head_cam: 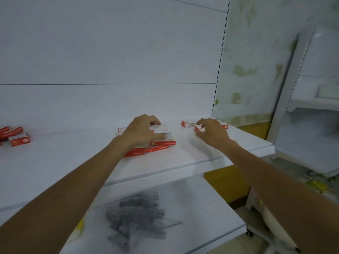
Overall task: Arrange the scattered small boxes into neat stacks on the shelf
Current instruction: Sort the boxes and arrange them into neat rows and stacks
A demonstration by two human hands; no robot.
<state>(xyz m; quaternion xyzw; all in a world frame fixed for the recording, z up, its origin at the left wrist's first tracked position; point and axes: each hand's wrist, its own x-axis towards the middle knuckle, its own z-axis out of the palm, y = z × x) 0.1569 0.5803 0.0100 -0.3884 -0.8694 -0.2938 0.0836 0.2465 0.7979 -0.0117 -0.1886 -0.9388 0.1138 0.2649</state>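
Small red-and-white boxes lie scattered on the white shelf [183, 158]. My left hand [143, 131] grips a white box [162, 131] on top of a loose middle pile of red boxes [161, 146]. Over at the shelf's right end, my right hand [211, 132] pinches a small box [199, 128]. Behind it lies another box [188, 124], and a red box end [225, 126] shows past my hand. At the far left sits a separate cluster of red boxes [15, 136].
A slotted upright [220, 57] bounds the shelf's right side. The lower shelf [192, 208] holds a heap of grey bagged parts [135, 220]. Another white shelving unit [311, 107] stands to the right, against a stained wall.
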